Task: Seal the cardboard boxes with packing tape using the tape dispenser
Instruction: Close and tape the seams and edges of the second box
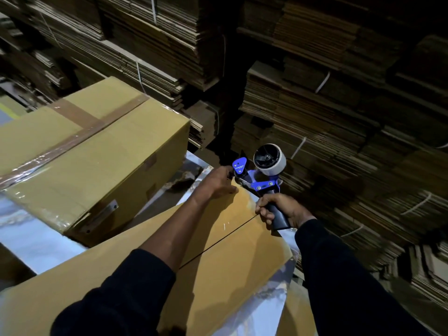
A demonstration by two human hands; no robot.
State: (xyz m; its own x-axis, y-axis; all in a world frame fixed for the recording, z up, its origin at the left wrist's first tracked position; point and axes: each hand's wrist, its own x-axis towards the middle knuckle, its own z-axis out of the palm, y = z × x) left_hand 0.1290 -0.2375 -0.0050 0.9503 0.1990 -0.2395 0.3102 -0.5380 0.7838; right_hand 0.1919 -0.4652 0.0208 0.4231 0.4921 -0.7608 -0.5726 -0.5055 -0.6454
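Note:
A brown cardboard box (232, 258) lies in front of me, its two top flaps meeting in a dark seam that runs diagonally. My right hand (278, 210) grips the dark handle of a blue tape dispenser (260, 173) with a pale roll, held at the box's far edge. My left hand (218, 181) rests on the far corner of the box, fingertips touching the dispenser's front end. A second, larger box (101, 156) stands to the left, with brown tape strips crossing its top.
Both boxes rest on a shiny metal table (31, 238). Tall stacks of flattened cardboard (339, 117), tied with white straps, rise close behind and to the right. A dark gap runs between the stacks beyond the dispenser.

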